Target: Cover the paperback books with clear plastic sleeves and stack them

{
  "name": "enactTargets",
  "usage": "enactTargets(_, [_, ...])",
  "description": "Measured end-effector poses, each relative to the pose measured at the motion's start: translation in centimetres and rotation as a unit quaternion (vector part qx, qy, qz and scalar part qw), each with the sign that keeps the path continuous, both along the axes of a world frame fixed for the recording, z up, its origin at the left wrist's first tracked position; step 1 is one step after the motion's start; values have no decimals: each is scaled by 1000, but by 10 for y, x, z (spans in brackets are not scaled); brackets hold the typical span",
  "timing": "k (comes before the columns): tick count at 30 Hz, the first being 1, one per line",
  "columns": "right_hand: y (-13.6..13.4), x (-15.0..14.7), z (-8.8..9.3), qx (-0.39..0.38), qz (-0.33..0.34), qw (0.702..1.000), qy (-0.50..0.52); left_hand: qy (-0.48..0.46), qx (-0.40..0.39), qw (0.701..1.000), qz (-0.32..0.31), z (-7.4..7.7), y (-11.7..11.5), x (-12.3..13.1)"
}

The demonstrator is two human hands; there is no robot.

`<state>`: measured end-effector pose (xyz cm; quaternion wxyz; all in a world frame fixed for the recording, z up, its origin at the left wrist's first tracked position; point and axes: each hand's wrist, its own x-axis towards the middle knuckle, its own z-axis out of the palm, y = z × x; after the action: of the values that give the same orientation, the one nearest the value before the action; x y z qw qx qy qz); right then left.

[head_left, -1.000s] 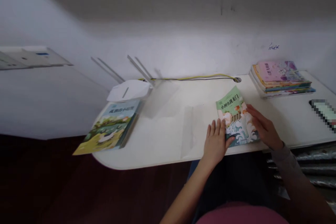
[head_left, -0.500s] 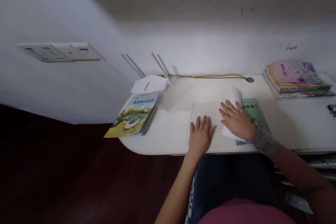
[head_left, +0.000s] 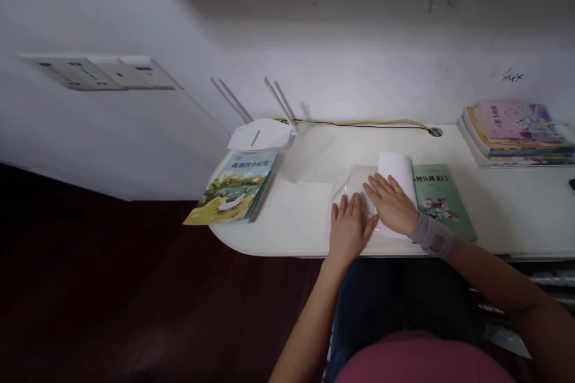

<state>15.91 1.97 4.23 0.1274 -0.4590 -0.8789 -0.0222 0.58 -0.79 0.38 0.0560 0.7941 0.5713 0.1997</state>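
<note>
My left hand [head_left: 348,232] lies palm down on a clear plastic sheet [head_left: 359,178] near the table's front edge, its fingers stretched out. Just to the right, my right hand [head_left: 392,204] presses flat with fingers extended, its fingertips reaching onto the plastic. Beneath its palm is a white paper flap [head_left: 398,169], partly hidden. This flap adjoins a green-covered book [head_left: 442,194] with a picture on its front. A grey band wraps my right wrist. Both hands are open, and their fingertips nearly meet.
On the white table [head_left: 287,233], a stack of illustrated books [head_left: 233,188] sits at the left, slightly over the edge. A white router [head_left: 260,134] with antennas stands behind it. Another book pile [head_left: 516,134] is at the right. Yellow and black cables [head_left: 368,124] run along the wall.
My right hand has slid left toward my left hand. The white flap now lies wider and flatter, more of the green cover shows, and the plastic has bunched up. The view has shifted slightly.
</note>
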Motion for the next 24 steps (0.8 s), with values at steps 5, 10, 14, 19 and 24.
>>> enactTargets(5, [40,29,8,24,-99,989,112,7,-1,1000,-1,1,-1,0])
enactTargets(10, [73,57,0,-8,-165,978,123,14,1,1000,5,0,-1,1])
enactTargets(14, [70,55,-4,18,-205,975,87,18,-3,1000,10,-2,0,2])
enactTargets(19, [62,42,0,15,-197,980,11,40,-4,999,19,-2,-1,4])
enactTargets(24, [58,36,0,22,-178,983,-34,72,-3,997,21,0,-3,4])
